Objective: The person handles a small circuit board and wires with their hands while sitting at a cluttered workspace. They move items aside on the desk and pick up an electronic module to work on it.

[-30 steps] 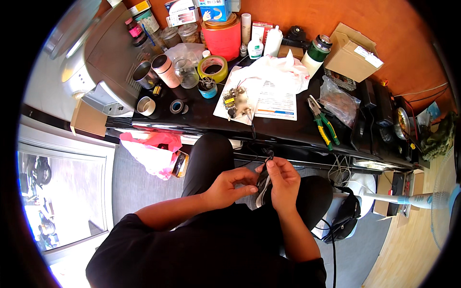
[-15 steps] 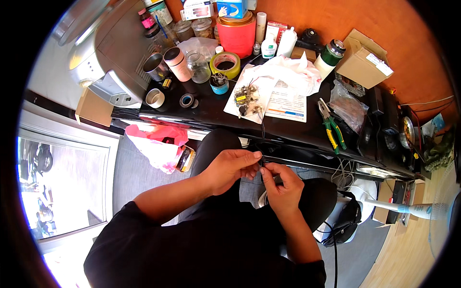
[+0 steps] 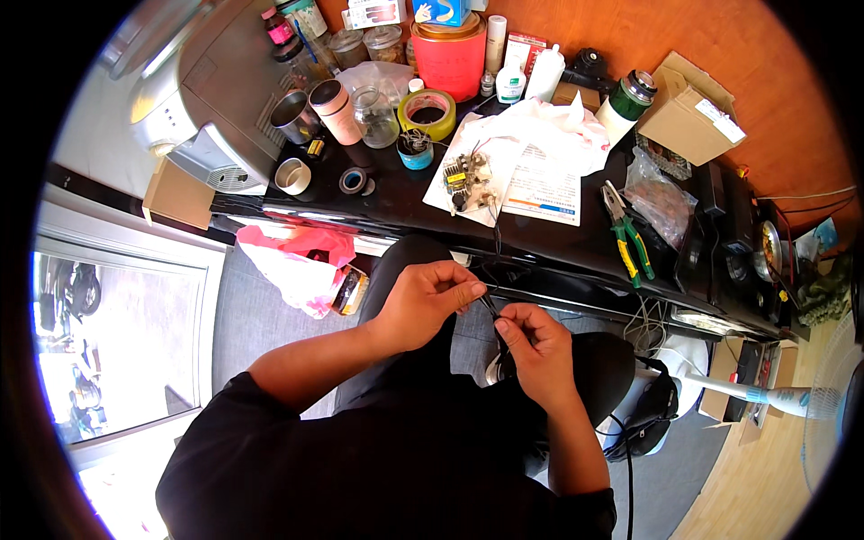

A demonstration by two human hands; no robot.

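Between my two hands, above my lap, stretches a short length of black cable [image 3: 490, 307]. My left hand [image 3: 425, 302] pinches it between thumb and fingers. Lower and to the right, my right hand [image 3: 538, 349] is closed on the same cable with thumb and forefinger. The cable's ends are too small and dark to make out. Just beyond the hands, a small circuit board [image 3: 469, 183] lies on white paper [image 3: 549, 200] on the black table [image 3: 387, 214]. A thin dark lead [image 3: 498, 236] runs from the board over the table's front edge.
Green-handled pliers [image 3: 630, 241] lie at the right of the table. Yellow tape [image 3: 427, 114], a glass jar [image 3: 374, 124], a red tub [image 3: 448, 65] and a green-topped flask [image 3: 627, 106] stand farther back. A pink bag [image 3: 297, 270] sits below, left. A fan [image 3: 765, 397] is at right.
My hands have drawn slightly apart, so more of the black cable shows between them. The right hand has shifted a little to the right. The whole view has tilted slightly.
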